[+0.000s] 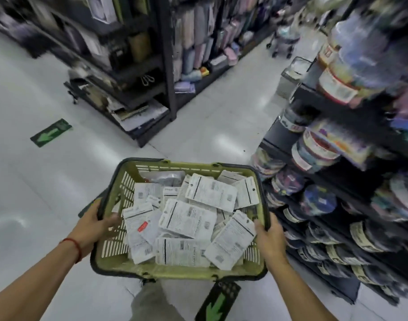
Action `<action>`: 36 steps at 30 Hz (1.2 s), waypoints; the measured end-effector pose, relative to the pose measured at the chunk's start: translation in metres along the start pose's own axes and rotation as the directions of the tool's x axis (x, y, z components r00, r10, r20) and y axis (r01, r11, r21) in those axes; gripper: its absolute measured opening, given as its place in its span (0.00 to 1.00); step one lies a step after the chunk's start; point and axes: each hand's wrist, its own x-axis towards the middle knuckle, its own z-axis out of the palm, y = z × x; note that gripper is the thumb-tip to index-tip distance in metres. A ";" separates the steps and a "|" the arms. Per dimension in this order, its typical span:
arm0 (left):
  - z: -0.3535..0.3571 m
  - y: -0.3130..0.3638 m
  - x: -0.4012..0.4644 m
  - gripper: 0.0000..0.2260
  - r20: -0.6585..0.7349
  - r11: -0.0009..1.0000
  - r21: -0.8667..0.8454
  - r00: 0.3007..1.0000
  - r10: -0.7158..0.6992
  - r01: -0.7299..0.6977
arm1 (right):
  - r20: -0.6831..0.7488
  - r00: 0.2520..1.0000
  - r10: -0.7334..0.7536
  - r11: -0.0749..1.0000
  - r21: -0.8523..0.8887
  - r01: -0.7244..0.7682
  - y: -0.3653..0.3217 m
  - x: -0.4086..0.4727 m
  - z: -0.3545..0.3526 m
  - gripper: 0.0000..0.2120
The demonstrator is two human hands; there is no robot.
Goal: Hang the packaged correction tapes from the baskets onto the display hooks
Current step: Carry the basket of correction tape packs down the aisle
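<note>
Now, grip: my left hand (94,224) and right hand (269,237) have fingers clamped on the basket (119,266) rims.
Risk: a tilt spills loose correction tapes (189,218) onto the floor (47,181).

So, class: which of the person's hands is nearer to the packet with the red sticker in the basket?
Left. The left hand grips the basket rim just beside the red-sticker packet. The right hand grips the opposite rim, across the pile.

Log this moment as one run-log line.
phase: carrying | left hand: grips basket left rim | right hand: grips right rim | packaged correction tapes: piled inside | hung: none visible
</note>
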 end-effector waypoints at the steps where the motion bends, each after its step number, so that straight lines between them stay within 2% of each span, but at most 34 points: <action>1: -0.012 0.014 0.017 0.17 0.009 1.000 -0.014 1.000 0.005 -0.005 | -0.016 1.000 0.022 1.000 -0.012 -0.022 -0.019 0.002 0.011 0.20; 2: -0.023 0.027 0.034 0.16 0.022 1.000 -0.013 1.000 0.009 -0.009 | -0.036 0.998 0.046 0.999 0.003 -0.046 -0.037 0.003 0.021 0.21; 6: -0.056 0.083 0.115 0.15 0.077 0.998 0.045 0.996 0.048 -0.052 | -0.091 0.992 0.088 0.994 0.080 -0.080 -0.096 0.023 0.058 0.09; 10: -0.061 0.138 0.197 0.16 0.095 0.995 0.076 0.994 0.060 -0.067 | -0.134 0.982 0.136 0.987 0.098 -0.124 -0.137 0.068 0.091 0.10; 15: -0.039 0.208 0.290 0.15 0.053 0.986 0.160 0.997 0.046 -0.054 | -0.109 0.976 0.189 0.977 0.125 -0.176 -0.186 0.165 0.118 0.17; 18: -0.017 0.265 0.336 0.17 0.045 0.981 0.176 0.996 0.074 -0.081 | -0.091 0.973 0.211 0.971 0.137 -0.197 -0.221 0.226 0.116 0.16; 21: 0.009 0.328 0.382 0.16 0.058 0.973 0.202 0.993 0.102 -0.112 | -0.120 0.966 0.228 0.965 0.160 -0.208 -0.257 0.286 0.110 0.10; 26: 0.068 0.428 0.474 0.19 0.094 0.944 0.249 0.975 0.200 -0.217 | -0.196 0.939 0.281 0.950 0.194 -0.243 -0.308 0.388 0.099 0.10; 33: 0.181 0.552 0.640 0.13 0.241 0.919 0.264 0.942 0.233 -0.295 | -0.366 0.876 0.314 0.943 0.227 -0.243 -0.380 0.538 0.075 0.08; 34: 0.200 0.571 0.661 0.13 0.261 0.921 0.252 0.937 0.231 -0.297 | -0.382 0.861 0.336 0.936 0.235 -0.261 -0.391 0.555 0.070 0.08; 36: 0.238 0.613 0.701 0.13 0.300 0.916 0.251 0.925 0.233 -0.312 | -0.406 0.829 0.385 0.918 0.260 -0.299 -0.409 0.593 0.062 0.17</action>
